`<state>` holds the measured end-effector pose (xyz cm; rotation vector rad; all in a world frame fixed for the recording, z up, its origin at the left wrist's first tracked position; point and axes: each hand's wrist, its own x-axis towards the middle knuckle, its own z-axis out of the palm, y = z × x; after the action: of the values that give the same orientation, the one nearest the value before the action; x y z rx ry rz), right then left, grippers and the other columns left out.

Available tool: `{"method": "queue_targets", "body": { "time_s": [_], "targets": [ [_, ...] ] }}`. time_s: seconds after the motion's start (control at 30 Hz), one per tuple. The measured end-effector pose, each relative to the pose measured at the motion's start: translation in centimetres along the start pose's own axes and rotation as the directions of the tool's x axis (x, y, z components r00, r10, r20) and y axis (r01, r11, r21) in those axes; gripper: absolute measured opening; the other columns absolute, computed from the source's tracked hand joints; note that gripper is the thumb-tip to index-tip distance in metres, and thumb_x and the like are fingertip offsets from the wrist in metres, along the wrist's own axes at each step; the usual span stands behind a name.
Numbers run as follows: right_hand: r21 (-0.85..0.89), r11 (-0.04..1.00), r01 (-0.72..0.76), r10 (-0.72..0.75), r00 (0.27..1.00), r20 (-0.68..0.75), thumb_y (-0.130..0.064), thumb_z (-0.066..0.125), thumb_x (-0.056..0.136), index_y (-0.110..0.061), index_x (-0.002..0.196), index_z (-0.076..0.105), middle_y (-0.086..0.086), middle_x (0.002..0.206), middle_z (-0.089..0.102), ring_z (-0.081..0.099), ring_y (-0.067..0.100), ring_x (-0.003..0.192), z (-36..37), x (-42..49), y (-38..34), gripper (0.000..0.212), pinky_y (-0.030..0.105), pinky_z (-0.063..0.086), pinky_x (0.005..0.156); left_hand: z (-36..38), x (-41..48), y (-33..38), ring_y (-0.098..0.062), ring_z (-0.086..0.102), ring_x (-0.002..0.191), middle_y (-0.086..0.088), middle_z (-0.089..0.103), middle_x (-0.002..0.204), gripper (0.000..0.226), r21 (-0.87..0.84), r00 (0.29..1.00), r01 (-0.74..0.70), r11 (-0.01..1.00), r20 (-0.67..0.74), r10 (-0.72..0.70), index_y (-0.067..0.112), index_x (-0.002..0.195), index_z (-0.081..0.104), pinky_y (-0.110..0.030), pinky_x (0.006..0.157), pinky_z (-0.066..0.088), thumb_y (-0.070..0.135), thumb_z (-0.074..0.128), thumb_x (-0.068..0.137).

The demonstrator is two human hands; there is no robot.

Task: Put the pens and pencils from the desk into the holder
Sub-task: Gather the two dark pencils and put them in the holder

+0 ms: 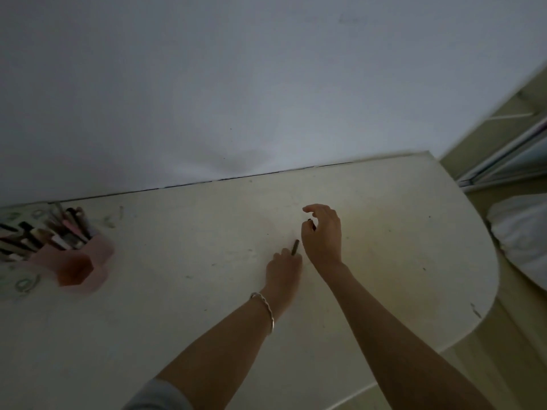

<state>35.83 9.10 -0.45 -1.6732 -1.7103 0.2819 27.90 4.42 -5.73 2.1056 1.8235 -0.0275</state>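
Gripping pencil (295, 247) in L hand (283, 269), prob. for holder (88, 263) at 9 o'clock; R hand (323, 233) curled, can't tell if holding.

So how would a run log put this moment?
left hand grips pencil | right hand beside it, grip unclear | holder apart, desk's left

I see the left hand (284, 266) low on the pale surface (177, 291), fingers curled round a dark pencil (295, 247) whose end pokes out beyond them. The right hand (323, 233) hovers just beside it, fingers loosely bent, with a small dark tip at the thumb. I cannot tell whether it is gripped. The pink holder (88, 261), crammed with pens (59, 229), stands far left near the wall (266, 84).
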Motion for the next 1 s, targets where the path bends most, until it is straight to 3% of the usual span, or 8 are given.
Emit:
{"method": "queue_targets", "body": {
  "time_s": [0.13, 0.23, 0.37, 0.47, 0.6, 0.77, 0.87, 1.0],
  "targets": [
    [-0.084, 0.991, -0.103, 0.111, 0.989, 0.097, 0.001, 0.049, 0.084, -0.011, 0.117, 0.059, 0.007, 0.122, 0.060, 0.053, 0.024, 0.112, 1.7, 0.9, 1.1, 0.036, 0.041, 0.046, 0.097, -2.7, 0.7, -3.9, -0.029, 0.063, 0.094, -0.013, 0.055, 0.113, 0.049, -0.146, 0.993, 0.065, 0.987, -0.085, -0.078, 0.015, 0.144, 0.032, -0.036, 0.080, 0.054, 0.000, 0.038, 0.097],
    [-0.434, 0.871, -0.233, 0.358, 0.905, 0.232, -0.005, 0.046, 0.092, -0.015, 0.144, 0.034, 0.013, 0.141, 0.043, 0.043, 0.031, 0.125, 3.1, 1.2, 2.7, 0.054, 0.042, 0.038, 0.102, -5.4, 0.6, -7.2, -0.028, 0.061, 0.078, -0.011, 0.055, 0.100, 0.075, -0.318, 0.968, 0.111, 0.941, -0.178, -0.174, 0.028, 0.154, 0.007, -0.033, 0.067, 0.049, -0.005, 0.038, 0.094],
    [-0.682, 0.726, -0.093, 0.455, 0.808, 0.374, -0.005, 0.040, 0.097, -0.021, 0.153, 0.009, 0.015, 0.134, 0.040, 0.047, 0.031, 0.115, 5.0, -0.3, 2.5, 0.066, 0.039, 0.046, 0.091, -8.5, -0.2, -10.6, -0.024, 0.057, 0.068, -0.010, 0.053, 0.089, 0.093, -0.473, 0.919, 0.137, 0.870, -0.267, -0.290, 0.039, 0.151, -0.015, -0.035, 0.064, 0.050, -0.003, 0.044, 0.092],
    [-0.508, 0.860, -0.057, 0.331, 0.818, 0.469, 0.001, 0.038, 0.094, -0.021, 0.153, 0.013, 0.016, 0.131, 0.042, 0.049, 0.031, 0.111, 6.8, -0.2, -0.3, 0.068, 0.039, 0.048, 0.088, -10.6, -0.5, -13.0, -0.025, 0.060, 0.078, -0.010, 0.058, 0.096, 0.085, -0.552, 0.883, 0.160, 0.818, -0.290, -0.368, 0.036, 0.153, -0.001, -0.037, 0.071, 0.051, 0.001, 0.044, 0.091],
    [-0.041, 0.994, -0.098, 0.106, 0.885, 0.454, 0.007, 0.038, 0.089, -0.020, 0.149, 0.026, 0.015, 0.119, 0.048, 0.056, 0.030, 0.092, 9.9, 1.6, -8.7, 0.067, 0.044, 0.053, 0.080, -14.1, -1.9, -17.4, -0.021, 0.060, 0.071, -0.004, 0.060, 0.086, 0.065, -0.565, 0.782, 0.110, 0.817, -0.458, -0.423, 0.029, 0.149, 0.021, -0.034, 0.064, 0.052, 0.006, 0.046, 0.093],
    [0.380, 0.924, 0.036, -0.165, 0.936, 0.312, 0.001, 0.044, 0.092, -0.024, 0.141, 0.034, 0.003, 0.116, 0.050, 0.055, 0.010, 0.081, 12.6, 2.8, -18.8, 0.056, 0.025, 0.051, 0.070, -18.8, -5.9, -24.0, -0.020, 0.067, 0.067, -0.003, 0.067, 0.083, 0.028, -0.581, 0.611, 0.090, 0.809, -0.609, -0.505, 0.023, 0.128, 0.039, -0.040, 0.060, 0.059, 0.019, 0.045, 0.101],
    [0.481, 0.870, 0.108, -0.264, 0.926, 0.270, -0.001, 0.047, 0.092, -0.028, 0.140, 0.035, -0.004, 0.116, 0.049, 0.056, 0.003, 0.084, 13.6, 2.9, -22.0, 0.056, 0.015, 0.048, 0.069, -21.1, -8.6, -28.1, -0.017, 0.066, 0.072, 0.001, 0.069, 0.092, 0.025, -0.563, 0.430, 0.092, 0.821, -0.721, -0.543, 0.023, 0.123, 0.044, -0.032, 0.066, 0.055, 0.023, 0.050, 0.099],
    [0.553, 0.826, 0.109, -0.304, 0.912, 0.275, -0.003, 0.048, 0.091, -0.033, 0.138, 0.036, -0.012, 0.118, 0.046, 0.058, 0.010, 0.094, 14.4, 2.5, -23.8, 0.057, 0.027, 0.054, 0.081, -22.1, -11.1, -32.5, -0.011, 0.064, 0.080, 0.000, 0.064, 0.107, 0.027, -0.588, 0.275, 0.091, 0.804, -0.761, -0.588, 0.023, 0.123, 0.049, -0.019, 0.070, 0.051, 0.018, 0.053, 0.097]
  ]
}}
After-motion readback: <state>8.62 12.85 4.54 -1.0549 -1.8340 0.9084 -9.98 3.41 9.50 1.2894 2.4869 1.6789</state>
